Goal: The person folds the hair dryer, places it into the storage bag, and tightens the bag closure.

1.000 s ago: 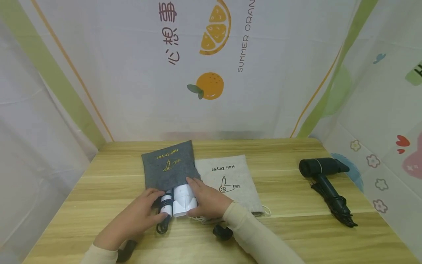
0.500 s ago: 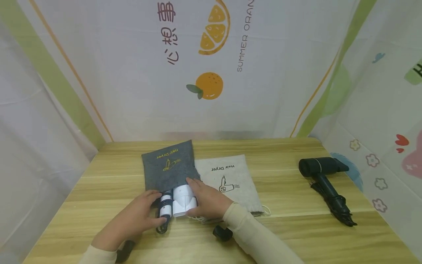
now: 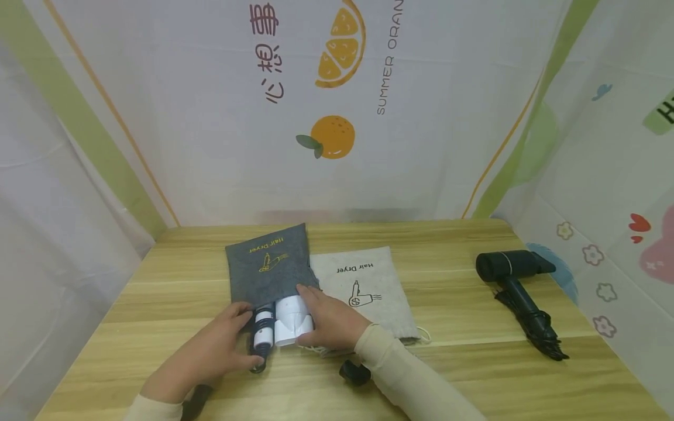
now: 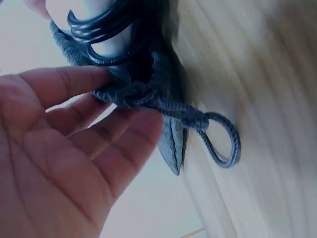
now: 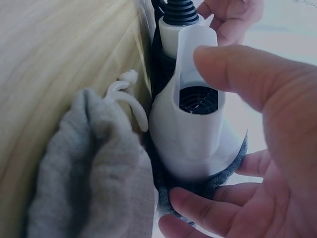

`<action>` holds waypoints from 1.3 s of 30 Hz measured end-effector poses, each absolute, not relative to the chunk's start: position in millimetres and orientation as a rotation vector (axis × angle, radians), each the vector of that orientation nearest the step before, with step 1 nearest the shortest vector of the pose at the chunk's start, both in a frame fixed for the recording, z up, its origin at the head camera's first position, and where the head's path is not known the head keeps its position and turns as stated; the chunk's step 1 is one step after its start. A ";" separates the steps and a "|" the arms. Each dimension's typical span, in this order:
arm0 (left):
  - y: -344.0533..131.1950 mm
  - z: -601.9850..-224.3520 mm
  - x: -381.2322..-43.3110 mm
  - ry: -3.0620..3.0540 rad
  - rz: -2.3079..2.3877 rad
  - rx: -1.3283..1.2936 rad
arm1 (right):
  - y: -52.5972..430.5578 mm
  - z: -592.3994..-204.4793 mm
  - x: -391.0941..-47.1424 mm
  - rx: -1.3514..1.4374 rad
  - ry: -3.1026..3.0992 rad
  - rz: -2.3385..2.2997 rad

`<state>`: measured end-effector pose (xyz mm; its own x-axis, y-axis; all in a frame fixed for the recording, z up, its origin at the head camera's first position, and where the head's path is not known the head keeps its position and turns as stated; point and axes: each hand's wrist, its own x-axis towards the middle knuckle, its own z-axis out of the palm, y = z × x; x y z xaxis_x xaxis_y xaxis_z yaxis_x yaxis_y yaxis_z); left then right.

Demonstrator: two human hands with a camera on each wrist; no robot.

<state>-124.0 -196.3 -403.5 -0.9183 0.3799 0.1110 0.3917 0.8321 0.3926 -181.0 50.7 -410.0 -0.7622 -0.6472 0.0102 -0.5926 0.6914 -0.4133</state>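
Observation:
A white hair dryer [image 3: 293,324] with a black cord wound around its handle [image 3: 264,333] lies partly inside a dark grey drawstring pouch [image 3: 271,272], its nozzle end and handle end sticking out of the mouth. The left hand [image 3: 223,342] is at the pouch's left edge; in the left wrist view its fingers [image 4: 74,82] hold the rim by the drawstring loop [image 4: 223,141]. The right hand [image 3: 334,318] holds the dryer's other side: in the right wrist view the thumb touches the white nozzle [image 5: 195,126] and the fingers lie around the pouch rim. The dryer's far end is hidden inside.
A beige drawstring pouch [image 3: 368,275] lies just right of the grey one. On the table's right side rests a black hair dryer [image 3: 518,286] with its cord wound up. Black pieces lie near the right sleeve [image 3: 355,372] and left wrist [image 3: 196,401].
The left thumb has slid slightly down along the handle end and the left fingers have shifted a little left. The right hand, dryer and pouches stay almost the same.

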 end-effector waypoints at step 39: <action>-206.4 -405.4 -120.5 -2.960 -0.655 -0.584 | 40.9 -416.6 -181.1 -1.096 2.930 -0.693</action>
<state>-120.5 -206.4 -405.4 -0.9269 0.3511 0.1323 0.3742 0.8385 0.3962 -181.1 40.9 -416.6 -0.7641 -0.6118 0.2048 -0.6387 0.6726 -0.3737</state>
